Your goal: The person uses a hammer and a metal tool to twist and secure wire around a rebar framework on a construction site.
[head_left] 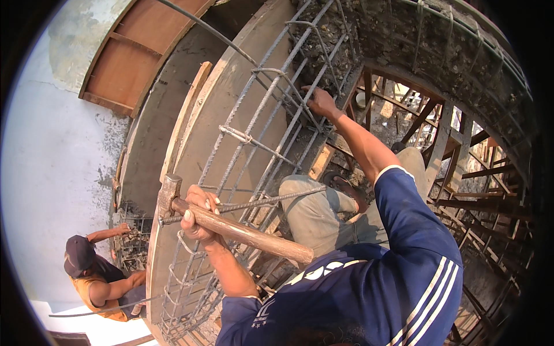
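My left hand (199, 218) is closed round a hammer (248, 230), near its steel head. The wooden handle slants down toward my chest. A ribbed steel rod (271, 199) passes through the same hand, crossing the handle. Beside it stands a curved cage of reinforcing bars (248, 138) with wire-tied stirrups, along a concrete-smeared formwork board (213, 98). My right hand (323, 104) reaches to the cage's far end, with one finger stretched toward the bars. Its other fingers are partly hidden, and nothing shows in them.
A co-worker in a dark cap (79, 255) is at the lower left, reaching toward more bars. To the right, beneath a curved concrete beam (450, 52), wooden props and braces (450, 150) fill a deep gap. A long bar (208, 29) crosses the upper left.
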Demonstrator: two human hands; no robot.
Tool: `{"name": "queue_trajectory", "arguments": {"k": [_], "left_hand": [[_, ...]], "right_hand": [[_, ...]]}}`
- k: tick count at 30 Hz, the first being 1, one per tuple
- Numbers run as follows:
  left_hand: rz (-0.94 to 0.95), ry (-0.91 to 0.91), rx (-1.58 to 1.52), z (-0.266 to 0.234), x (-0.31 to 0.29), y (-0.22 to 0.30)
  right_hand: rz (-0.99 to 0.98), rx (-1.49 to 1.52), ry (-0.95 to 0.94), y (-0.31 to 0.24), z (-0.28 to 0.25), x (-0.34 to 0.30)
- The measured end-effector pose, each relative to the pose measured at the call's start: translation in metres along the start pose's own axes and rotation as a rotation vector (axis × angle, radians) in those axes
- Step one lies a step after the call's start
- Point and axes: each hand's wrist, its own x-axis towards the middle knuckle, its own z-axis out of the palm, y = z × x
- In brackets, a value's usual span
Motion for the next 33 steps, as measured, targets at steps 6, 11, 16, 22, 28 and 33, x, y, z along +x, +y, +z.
{"name": "queue_trajectory", "arguments": {"k": [6, 11, 16, 22, 28, 33], "left_hand": [[0.061, 0.009, -0.017, -0.006, -0.006, -0.007], [0.080, -0.037, -0.016, -0.006, -0.007, -0.007], [0.058, -0.002, -0.020, -0.009, -0.011, -0.004], [0.034, 0.004, -0.063, -0.005, -0.005, -0.006], [0.034, 0.012, -0.038, -0.001, -0.003, -0.006], [0.034, 0.015, -0.008, -0.004, -0.007, -0.006]], "right_hand": [[0.182, -0.263, -0.305, 0.000, 0.025, 0.024], [0.360, -0.359, -0.305, -0.004, 0.015, 0.040], [0.411, -0.314, -0.279, -0.031, 0.024, 0.030], [0.551, -0.205, -0.290, 0.011, 0.043, 0.048], [0.398, -0.089, -0.080, 0.014, 0.047, 0.027], [0.480, 0.055, 0.119, -0.006, -0.010, 0.010]]}}
